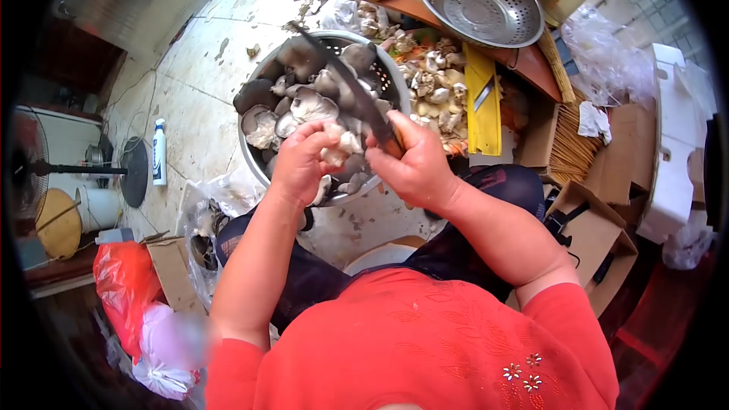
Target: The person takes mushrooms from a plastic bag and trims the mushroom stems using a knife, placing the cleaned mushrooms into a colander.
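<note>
Over a metal colander (400, 85) full of grey oyster mushrooms (313, 105), both of my hands are close together. My left hand (302, 158) is closed on a pale mushroom piece (343, 144). In my right hand (416, 161) is a knife (345, 76), gripped by its orange-brown handle, its long dark blade slanting up and to the left above the mushrooms. The blade's lower part is beside the piece in my left hand; whether it touches I cannot tell.
Trimmed mushroom scraps (437, 83) lie right of the colander, by a yellow board (483, 106). An empty perforated basin (482, 1) rests on a reddish table. Cardboard boxes (588, 235) stand at right; a fan (34, 167), white bottle (159, 153) and red bag (125, 281) at left.
</note>
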A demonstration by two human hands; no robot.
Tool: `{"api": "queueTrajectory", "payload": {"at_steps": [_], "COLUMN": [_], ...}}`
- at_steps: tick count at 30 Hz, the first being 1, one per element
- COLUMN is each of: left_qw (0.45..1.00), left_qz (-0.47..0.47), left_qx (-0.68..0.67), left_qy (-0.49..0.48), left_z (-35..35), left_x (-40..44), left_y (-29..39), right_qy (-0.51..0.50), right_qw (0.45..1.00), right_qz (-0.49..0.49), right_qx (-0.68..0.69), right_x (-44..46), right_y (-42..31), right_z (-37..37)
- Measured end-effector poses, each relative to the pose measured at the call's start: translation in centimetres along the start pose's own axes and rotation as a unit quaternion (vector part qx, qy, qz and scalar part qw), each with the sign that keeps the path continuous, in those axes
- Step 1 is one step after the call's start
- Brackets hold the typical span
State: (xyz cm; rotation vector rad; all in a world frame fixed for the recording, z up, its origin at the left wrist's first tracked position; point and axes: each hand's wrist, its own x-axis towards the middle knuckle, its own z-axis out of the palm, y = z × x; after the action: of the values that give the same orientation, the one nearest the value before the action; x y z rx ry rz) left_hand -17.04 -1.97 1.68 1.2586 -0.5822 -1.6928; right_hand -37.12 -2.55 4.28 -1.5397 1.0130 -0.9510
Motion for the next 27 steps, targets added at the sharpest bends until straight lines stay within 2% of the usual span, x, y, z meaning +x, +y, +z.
{"api": "queueTrajectory", "payload": {"at_steps": [1,2,5,8,11,14,16,19,20,22,25,27], "left_qw": [1.000,1.000,0.995,0.979,0.982,0.983,0.971,0.976,0.973,0.954,0.907,0.888], "left_qz": [0.010,0.019,0.078,0.123,0.092,0.076,0.107,0.140,0.153,0.166,0.149,0.138], "left_qx": [0.013,0.025,0.059,0.153,0.159,0.157,0.193,0.088,0.049,0.001,-0.084,-0.123], "left_qy": [0.000,-0.002,-0.002,0.048,0.045,0.054,0.090,0.143,0.164,0.248,0.385,0.421], "left_z": [1.9,3.6,8.5,11.2,9.8,6.3,2.5,-4.4,-7.7,-13.2,-21.4,-25.1], "left_x": [0.3,0.8,2.9,4.0,3.6,1.1,-1.2,-5.5,-6.8,-9.4,-12.6,-14.1], "left_y": [0.6,1.3,3.5,5.2,4.6,4.2,4.6,5.8,5.7,4.9,0.4,-3.6], "right_qy": [-0.016,0.013,0.010,0.004,0.016,0.009,0.004,-0.010,-0.048,-0.105,-0.106,-0.115], "right_qw": [0.999,0.996,0.986,0.991,0.989,0.989,0.982,0.983,0.993,0.992,0.994,0.993], "right_qz": [0.002,-0.091,-0.161,-0.134,-0.142,-0.145,-0.184,-0.181,-0.103,-0.067,-0.013,0.025], "right_qx": [0.040,-0.019,-0.038,-0.026,-0.025,-0.019,-0.029,-0.037,-0.028,-0.017,-0.018,0.013], "right_x": [-0.6,-0.9,-1.5,-1.8,-1.7,-1.4,-1.2,-1.1,-1.2,-0.7,-0.3,-0.1], "right_y": [0.1,0.3,-0.4,-1.0,-1.1,-1.2,-0.8,-0.9,-1.8,-0.8,0.1,0.2], "right_z": [-0.1,-0.2,-1.2,-1.8,-1.8,-1.4,-0.7,0.6,0.8,2.1,4.3,5.5]}}
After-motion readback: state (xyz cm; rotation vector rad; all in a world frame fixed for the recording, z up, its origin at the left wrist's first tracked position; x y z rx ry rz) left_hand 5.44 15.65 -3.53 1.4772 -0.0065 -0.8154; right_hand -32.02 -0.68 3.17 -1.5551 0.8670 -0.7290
